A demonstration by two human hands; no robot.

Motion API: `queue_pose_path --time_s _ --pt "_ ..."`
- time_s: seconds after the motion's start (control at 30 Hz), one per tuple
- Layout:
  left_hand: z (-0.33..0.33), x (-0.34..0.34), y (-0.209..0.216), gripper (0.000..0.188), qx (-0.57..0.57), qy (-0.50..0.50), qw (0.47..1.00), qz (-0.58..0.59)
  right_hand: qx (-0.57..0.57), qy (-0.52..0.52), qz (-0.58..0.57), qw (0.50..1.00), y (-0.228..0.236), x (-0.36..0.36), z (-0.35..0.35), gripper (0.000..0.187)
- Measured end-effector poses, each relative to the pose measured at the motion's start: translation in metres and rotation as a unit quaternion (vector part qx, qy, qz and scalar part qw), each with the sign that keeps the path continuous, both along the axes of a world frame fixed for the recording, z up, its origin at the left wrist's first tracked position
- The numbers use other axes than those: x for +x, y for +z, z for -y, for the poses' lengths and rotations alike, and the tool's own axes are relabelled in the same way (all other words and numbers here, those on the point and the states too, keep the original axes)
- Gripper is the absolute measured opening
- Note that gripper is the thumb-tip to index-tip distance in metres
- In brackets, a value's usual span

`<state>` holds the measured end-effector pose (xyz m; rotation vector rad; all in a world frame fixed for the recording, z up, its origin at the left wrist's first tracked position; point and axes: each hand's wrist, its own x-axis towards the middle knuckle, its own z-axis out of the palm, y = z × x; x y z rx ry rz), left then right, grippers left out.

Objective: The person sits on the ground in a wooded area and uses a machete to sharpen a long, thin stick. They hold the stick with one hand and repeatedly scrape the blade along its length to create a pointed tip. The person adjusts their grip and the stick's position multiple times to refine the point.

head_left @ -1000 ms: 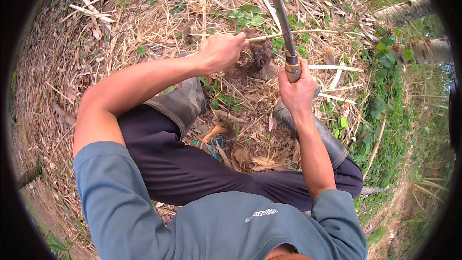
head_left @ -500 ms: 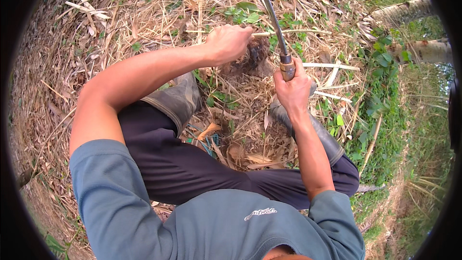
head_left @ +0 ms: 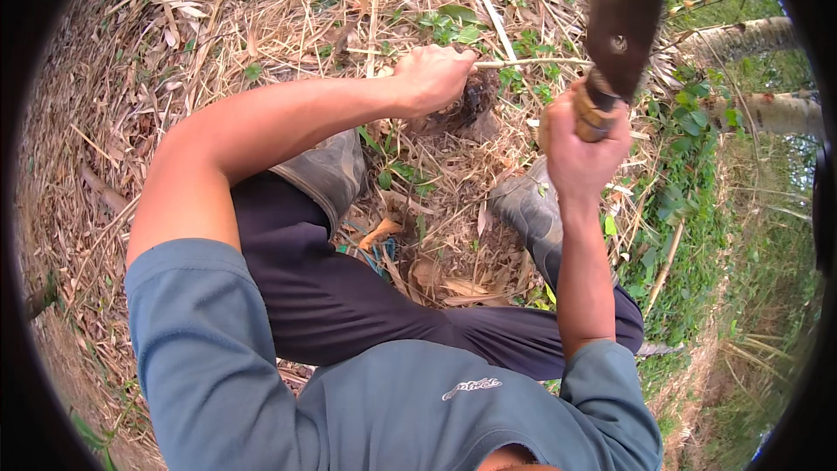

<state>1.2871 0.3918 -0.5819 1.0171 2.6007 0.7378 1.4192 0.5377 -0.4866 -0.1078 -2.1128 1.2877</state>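
Observation:
My right hand (head_left: pixel 584 148) is wrapped round the wooden handle (head_left: pixel 595 118) of a machete. Its broad dark blade (head_left: pixel 621 26), with holes through it, rises past the top edge of the picture, close to the camera. Further left, my left hand (head_left: pixel 433 78) is closed on a thin pale stick (head_left: pixel 536 62), which sticks out to the right of the fist. Just below that fist sits a dark, fibrous clump (head_left: pixel 475 109), partly hidden by the hand. The machete is apart from the stick's held end and from the clump.
My boots, the left (head_left: pixel 327 170) and the right (head_left: pixel 532 209), stand either side of the clump. Dry leaves and cut strips (head_left: pixel 166 0) litter the ground. Green creepers (head_left: pixel 684 201) grow at the right, near pale trunks (head_left: pixel 767 113). Some teal netting (head_left: pixel 381 257) lies between my legs.
My right hand has moved right and lifted the machete; its blade, seen edge-on before, now shows its flat side. My left hand, still closed on the stick, has shifted slightly right in the picture.

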Motion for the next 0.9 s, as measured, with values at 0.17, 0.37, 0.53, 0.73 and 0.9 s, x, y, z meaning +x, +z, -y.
queue_pose_path --time_s 0.17,0.37,0.53,0.73,0.9 --pt "-0.001 -0.002 -0.003 0.03 -0.021 -0.009 1.0 0.021 0.136 -0.054 0.272 0.951 -0.042 -0.001 -0.017 0.02" --pt "-0.013 -0.021 -0.008 0.038 -0.006 -0.023 0.99 0.135 0.204 -0.063 0.41 0.887 -0.072 0.001 -0.034 0.03" --pt "0.033 -0.048 -0.004 0.039 0.037 -0.052 0.825 0.561 0.193 -0.053 0.381 0.903 -0.07 0.011 -0.018 0.024" --pt "0.042 -0.023 0.028 0.043 0.025 0.006 0.986 0.164 0.09 -0.056 0.335 0.936 -0.072 0.011 -0.005 0.021" --pt "0.04 -0.007 0.056 0.045 0.057 0.02 0.997 0.048 -0.109 -0.011 0.32 0.941 -0.046 0.011 -0.01 0.014"
